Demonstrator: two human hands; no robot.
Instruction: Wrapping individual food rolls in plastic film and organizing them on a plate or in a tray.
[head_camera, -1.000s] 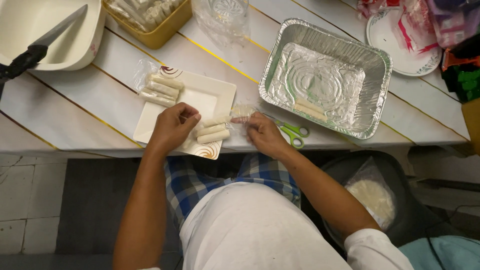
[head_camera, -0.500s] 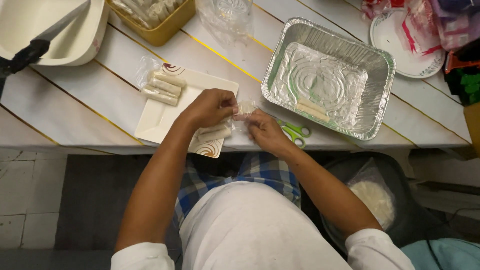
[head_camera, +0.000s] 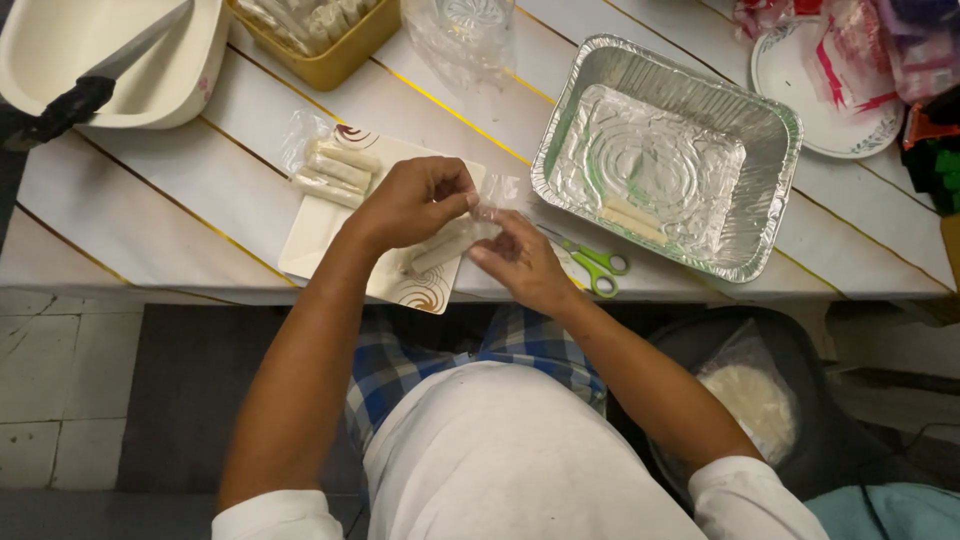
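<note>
My left hand (head_camera: 415, 200) and my right hand (head_camera: 520, 262) both pinch a small clear plastic wrapper (head_camera: 495, 198) over the right edge of a square white plate (head_camera: 320, 232). Pale rolls (head_camera: 440, 252) in that wrapper lie on the plate just under my hands. A second clear packet of pale rolls (head_camera: 335, 170) rests on the plate's far left corner. To the right stands a foil tray (head_camera: 665, 150) with two pale rolls (head_camera: 630, 220) lying in it.
Green-handled scissors (head_camera: 595, 268) lie by my right hand near the table edge. A yellow tub of rolls (head_camera: 320, 25), a cream bowl (head_camera: 110, 60) with a knife (head_camera: 90, 85), a clear bag (head_camera: 455, 35), and a patterned plate (head_camera: 830, 80) sit further back. A dark bin (head_camera: 760, 400) stands below.
My left hand moved from the rolls on the plate up to the wrapper's end held by my right hand. Both hands now hold the wrapper, lifted slightly.
</note>
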